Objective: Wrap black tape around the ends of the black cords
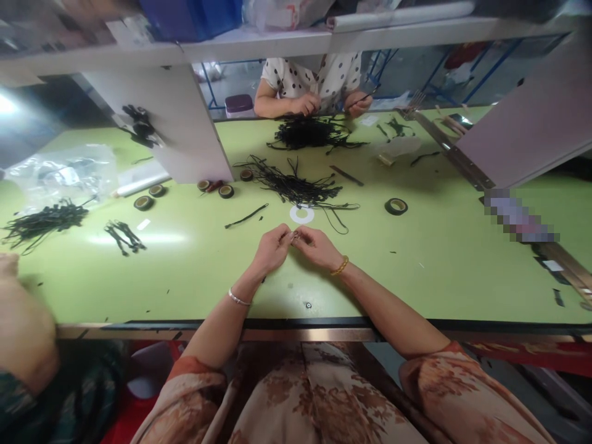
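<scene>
Over the green table, my left hand [272,248] and my right hand [319,248] meet at the fingertips, both closed in a pinch. Something small sits between the fingers, too hidden for me to make out. Just beyond them lies a flat white ring [301,214]. Behind the ring spreads a loose pile of thin black cables [300,185]. One short black cable [246,216] rests apart, to the left of the pile. A roll of black tape [396,206] lies to the right of my hands.
Across the table a person in a dotted shirt handles another black cable pile [308,132]. At left are tape rolls [143,202], a cable bundle [126,237] and another person's arm [25,308]. An upright white panel [161,123] and overhead shelf [259,42] bound the space.
</scene>
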Available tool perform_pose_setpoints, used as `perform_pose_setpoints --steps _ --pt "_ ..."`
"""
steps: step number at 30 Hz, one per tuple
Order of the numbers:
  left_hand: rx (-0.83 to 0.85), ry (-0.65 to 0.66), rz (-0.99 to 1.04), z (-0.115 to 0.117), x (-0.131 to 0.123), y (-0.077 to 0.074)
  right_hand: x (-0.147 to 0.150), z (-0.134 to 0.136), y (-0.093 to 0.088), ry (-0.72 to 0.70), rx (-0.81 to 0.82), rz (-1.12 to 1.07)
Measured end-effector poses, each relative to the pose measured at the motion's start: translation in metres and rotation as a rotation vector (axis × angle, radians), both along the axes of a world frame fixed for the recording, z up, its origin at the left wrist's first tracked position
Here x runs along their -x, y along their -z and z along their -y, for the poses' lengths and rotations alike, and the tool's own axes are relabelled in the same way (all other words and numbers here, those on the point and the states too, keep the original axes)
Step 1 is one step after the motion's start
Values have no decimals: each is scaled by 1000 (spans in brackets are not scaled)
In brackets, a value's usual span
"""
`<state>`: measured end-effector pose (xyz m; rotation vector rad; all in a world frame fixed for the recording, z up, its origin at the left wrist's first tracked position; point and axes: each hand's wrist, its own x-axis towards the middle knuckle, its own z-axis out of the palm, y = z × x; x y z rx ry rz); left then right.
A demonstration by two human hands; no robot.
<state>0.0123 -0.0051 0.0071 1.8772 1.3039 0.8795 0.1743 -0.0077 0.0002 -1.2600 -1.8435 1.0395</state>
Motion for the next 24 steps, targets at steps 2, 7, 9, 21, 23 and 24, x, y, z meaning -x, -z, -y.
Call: perform_pose_setpoints --steps 2,7,9,21,23,24 --pt "-82 -34 -87 1 -2 1 1 -1 0 15 1 8" --pt "-296 -11 -303 1 -4 10 3 0 0 38 0 80" --pt "-337 0 -343 -1 -4 16 4 1 -1 69 -37 161" --pt "-287 -113 -322 -4 -12 30 14 7 -1 170 -219 614" --pt "-255 -131 -306 -5 -11 29 15 7 -2 176 -199 609" --pt "-239 -142 -301 -4 -11 28 15 6 -2 174 -184 600"
